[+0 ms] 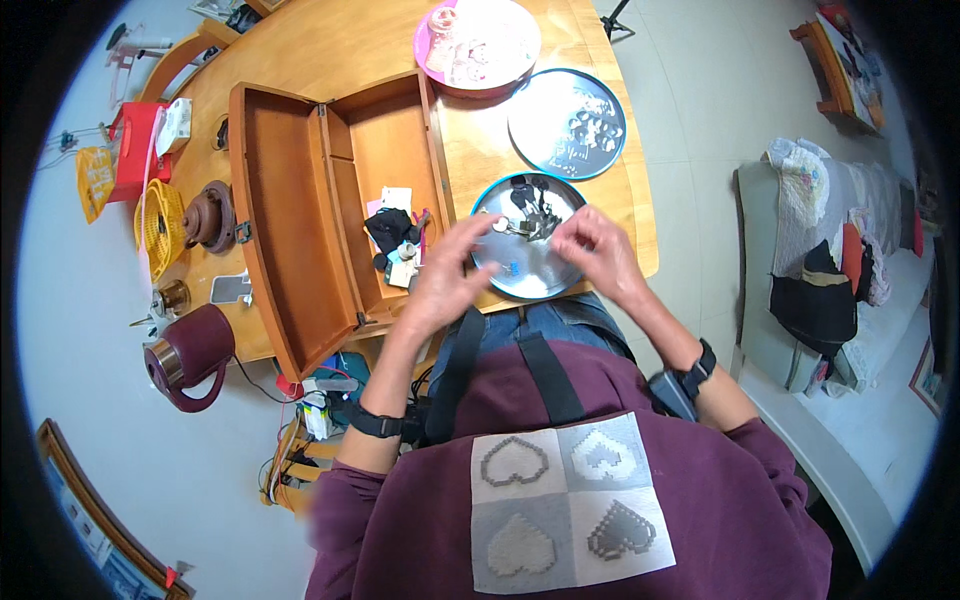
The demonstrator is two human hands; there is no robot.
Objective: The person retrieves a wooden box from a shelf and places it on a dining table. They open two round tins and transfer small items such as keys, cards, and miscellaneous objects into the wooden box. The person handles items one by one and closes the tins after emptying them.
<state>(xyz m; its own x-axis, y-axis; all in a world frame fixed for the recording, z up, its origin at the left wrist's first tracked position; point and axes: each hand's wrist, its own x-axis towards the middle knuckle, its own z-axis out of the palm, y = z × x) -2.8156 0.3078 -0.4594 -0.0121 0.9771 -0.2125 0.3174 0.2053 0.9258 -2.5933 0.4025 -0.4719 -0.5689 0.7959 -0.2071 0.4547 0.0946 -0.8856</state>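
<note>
A round metal tin with a blue rim [491, 289] lies at the table edge before me. Inside it is a pile of small dark and metallic pieces [534, 214], too small to name surely. A small round whitish disc [501, 224] shows by my left fingertips. My left hand [448, 274] hovers over the tin's left side, slightly blurred, thumb and fingers apart. Over the right rim is my right hand [600, 251], its thumb and fingertips drawn together. Whether anything small is pinched there cannot be seen. A small blue piece [513, 268] lies low in the tin.
A second round tray [536, 146] bears small pale pieces. Behind it stands a pink round tin [424, 41]. At left an open wooden case [292, 187] holds a black cloth [391, 229] and small items. Farther left are a teapot [202, 217] and a maroon kettle [199, 345].
</note>
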